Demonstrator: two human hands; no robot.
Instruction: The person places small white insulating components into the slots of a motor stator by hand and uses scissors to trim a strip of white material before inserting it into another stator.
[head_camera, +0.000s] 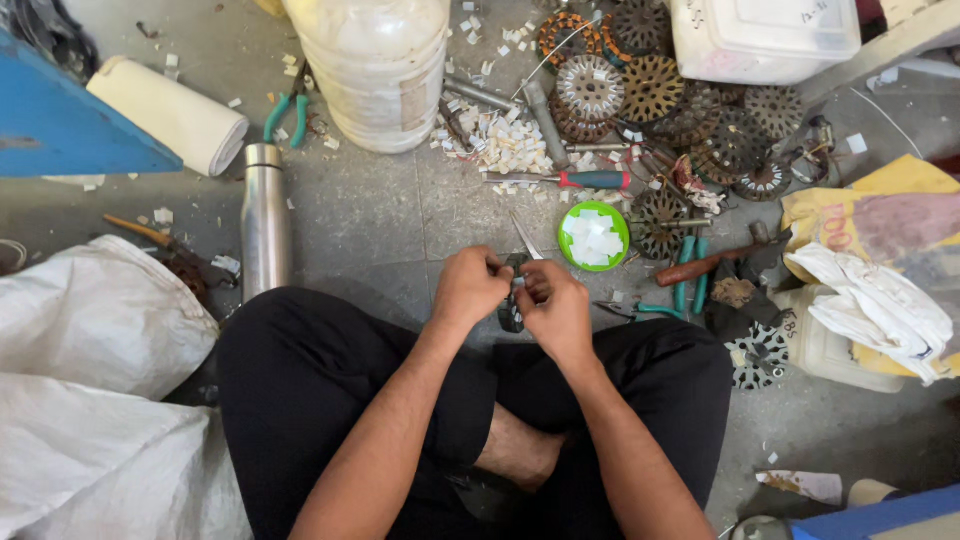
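Fingers of left hand (468, 287) and right hand (556, 308) pinch a small dark metal part (513, 300) between them.

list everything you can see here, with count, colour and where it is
motor stator: one, dark, held in both hands
scissors: one, silver, beyond the hands
lid of paper bits: one, green, right of scissors
stator cores: many, rusty, top right
screwdriver: one, red-handled, centre
hammer: one, wooden-handled, right
steel bottle: one, silver, left
plastic jar: one, translucent, top
pliers: one, green-handled, top left
sacks: white, left
left hand: on stator
right hand: on stator
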